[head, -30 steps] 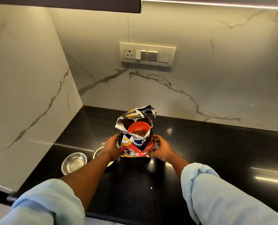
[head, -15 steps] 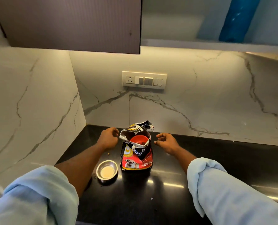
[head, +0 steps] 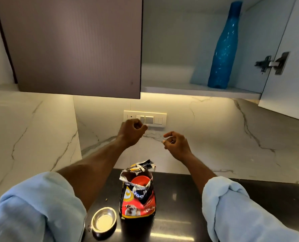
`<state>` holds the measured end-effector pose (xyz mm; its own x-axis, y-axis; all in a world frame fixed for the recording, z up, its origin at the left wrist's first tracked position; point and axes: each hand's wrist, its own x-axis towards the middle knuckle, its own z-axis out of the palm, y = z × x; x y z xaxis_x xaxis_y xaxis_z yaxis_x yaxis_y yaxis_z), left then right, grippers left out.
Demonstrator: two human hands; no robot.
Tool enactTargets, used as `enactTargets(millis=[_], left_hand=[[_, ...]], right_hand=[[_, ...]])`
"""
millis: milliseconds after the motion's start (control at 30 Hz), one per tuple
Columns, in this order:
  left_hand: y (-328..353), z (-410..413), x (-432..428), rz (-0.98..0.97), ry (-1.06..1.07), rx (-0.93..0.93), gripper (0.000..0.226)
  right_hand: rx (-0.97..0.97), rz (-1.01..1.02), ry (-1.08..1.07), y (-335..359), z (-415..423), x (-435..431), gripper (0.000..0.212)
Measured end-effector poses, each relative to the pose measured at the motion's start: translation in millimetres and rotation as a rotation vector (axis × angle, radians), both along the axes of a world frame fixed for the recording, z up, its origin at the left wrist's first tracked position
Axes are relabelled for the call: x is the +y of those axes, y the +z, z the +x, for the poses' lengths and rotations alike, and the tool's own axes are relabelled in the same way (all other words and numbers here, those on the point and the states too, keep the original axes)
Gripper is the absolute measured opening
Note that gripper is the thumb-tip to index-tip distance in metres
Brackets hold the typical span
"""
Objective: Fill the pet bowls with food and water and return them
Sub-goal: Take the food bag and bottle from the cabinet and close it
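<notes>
Both of our hands are holding nothing. Our left hand [head: 131, 132] is curling its fingers [head: 139, 125] into a loose fist, up in the air in front of the switch plate [head: 154, 118] on the marble wall [head: 206, 137]. Our right hand [head: 177, 144] is floating just beside it, with its fingers [head: 168, 135] bent and partly apart, not gripping anything.

We are seeing the food bag [head: 138, 194] standing upright on the black counter [head: 180, 206], well below our hands and between our two arms. Its top is torn open, and a red scoop [head: 139, 181] is sitting inside it. Neither hand is touching the bag.

We are seeing a shiny metal bowl [head: 104, 220] sitting on the counter just beside the bag, to its left and closer to us. It is lying under our left forearm, far from the fingers. We cannot tell what is inside it.

Up high, a blue bottle [head: 222, 48] is standing on a shelf in the open cupboard [head: 197, 89], well above our right hand. A closed cupboard door [head: 72, 46] is hanging to its left.
</notes>
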<state>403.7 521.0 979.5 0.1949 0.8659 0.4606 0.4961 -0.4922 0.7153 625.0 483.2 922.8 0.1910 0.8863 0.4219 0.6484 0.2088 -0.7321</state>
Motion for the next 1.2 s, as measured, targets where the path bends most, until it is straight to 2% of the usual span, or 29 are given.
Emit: enactTargets(millis=[200,433,567,733,800,967,1100,1200], left_hand=[[64,37,1,0.142,-0.062,-0.089,0.033],[97,82,-3,0.058,-0.167,-0.327,0.021],[115,111,-11,0.124,-0.191,-0.333,0.021],[146,136,-12,0.28,-0.106,-0.38,0.021],[159,147,-12,0.366,-0.104,-0.349,0.023],[178,170,1,0.507,-0.067,-0.106,0.023],[175,179,24,0.379,0.032,-0.052,0.019],[172,185,32,0.366,0.085,-0.003,0.019]], right_hand=[[0.051,0.185,-0.063,64,28,0,0.011],[0.006,0.451,-0.058,120,50,-11,0.004],[0.05,0.474,-0.076,144,62,-17,0.004],[0.133,0.422,0.009,164,76,-23,0.005],[0.19,0.453,0.003,172,84,-23,0.008],[0.219,0.539,-0.047,196,103,-18,0.006],[0.142,0.626,-0.137,220,126,-3,0.007],[0.098,0.62,-0.291,231,146,14,0.021]])
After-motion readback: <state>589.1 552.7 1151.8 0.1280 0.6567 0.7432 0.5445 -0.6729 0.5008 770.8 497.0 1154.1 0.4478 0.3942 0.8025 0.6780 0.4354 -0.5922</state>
